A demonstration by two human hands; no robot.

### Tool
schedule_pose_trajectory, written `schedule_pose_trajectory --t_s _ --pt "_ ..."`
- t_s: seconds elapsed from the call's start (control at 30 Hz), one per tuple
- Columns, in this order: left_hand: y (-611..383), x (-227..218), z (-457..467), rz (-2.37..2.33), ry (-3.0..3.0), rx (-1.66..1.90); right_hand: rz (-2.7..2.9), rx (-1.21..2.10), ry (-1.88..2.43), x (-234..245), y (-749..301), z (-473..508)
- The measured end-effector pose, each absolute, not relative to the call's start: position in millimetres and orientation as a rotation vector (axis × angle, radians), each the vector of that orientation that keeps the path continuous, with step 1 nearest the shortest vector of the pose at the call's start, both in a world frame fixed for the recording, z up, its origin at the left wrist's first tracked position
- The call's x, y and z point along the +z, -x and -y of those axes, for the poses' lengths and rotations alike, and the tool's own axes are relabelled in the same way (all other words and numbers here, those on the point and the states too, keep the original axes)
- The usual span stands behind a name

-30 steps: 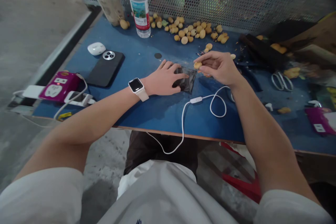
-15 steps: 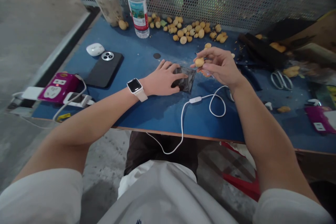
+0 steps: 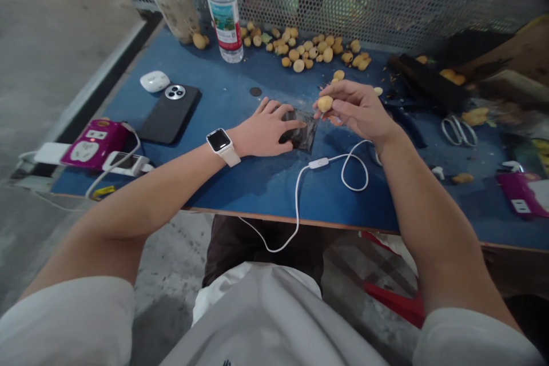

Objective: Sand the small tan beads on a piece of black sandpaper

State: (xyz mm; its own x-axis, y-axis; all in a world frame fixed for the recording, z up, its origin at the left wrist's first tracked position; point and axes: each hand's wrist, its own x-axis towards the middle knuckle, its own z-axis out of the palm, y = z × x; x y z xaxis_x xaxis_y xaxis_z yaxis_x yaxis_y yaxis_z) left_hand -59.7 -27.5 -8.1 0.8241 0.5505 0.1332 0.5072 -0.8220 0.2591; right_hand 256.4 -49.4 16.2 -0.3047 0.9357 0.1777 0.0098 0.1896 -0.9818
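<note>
My left hand (image 3: 266,128), with a white smartwatch (image 3: 220,141) on its wrist, lies flat with fingers spread on a small dark transparent bag (image 3: 303,133) on the blue table (image 3: 240,183). My right hand (image 3: 357,110) hovers just right of the bag. Its thumb and fingers pinch a small round yellow fruit (image 3: 325,103) above the bag's far right corner. A pile of several similar yellow fruits (image 3: 311,52) lies further back on the table.
A water bottle (image 3: 223,8) and a clear bag (image 3: 175,3) stand at the back by a mesh screen. A black phone (image 3: 168,112), white earbud case (image 3: 155,80) and pink power strip (image 3: 93,143) are left. A white cable (image 3: 334,168) loops near the front edge. Scissors (image 3: 458,130) lie right.
My right hand has turned the fruit slightly in its fingers and stayed over the bag's corner. My left hand has kept still on the bag.
</note>
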Motion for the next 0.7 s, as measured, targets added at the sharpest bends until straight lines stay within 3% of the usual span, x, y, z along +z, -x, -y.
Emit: schedule_pose_trajectory --t_s 0.7 --pt "60.1 -6.1 27.7 -0.819 -2.748 0.302 1.574 1.174 0.864 19.2 -249.5 52.1"
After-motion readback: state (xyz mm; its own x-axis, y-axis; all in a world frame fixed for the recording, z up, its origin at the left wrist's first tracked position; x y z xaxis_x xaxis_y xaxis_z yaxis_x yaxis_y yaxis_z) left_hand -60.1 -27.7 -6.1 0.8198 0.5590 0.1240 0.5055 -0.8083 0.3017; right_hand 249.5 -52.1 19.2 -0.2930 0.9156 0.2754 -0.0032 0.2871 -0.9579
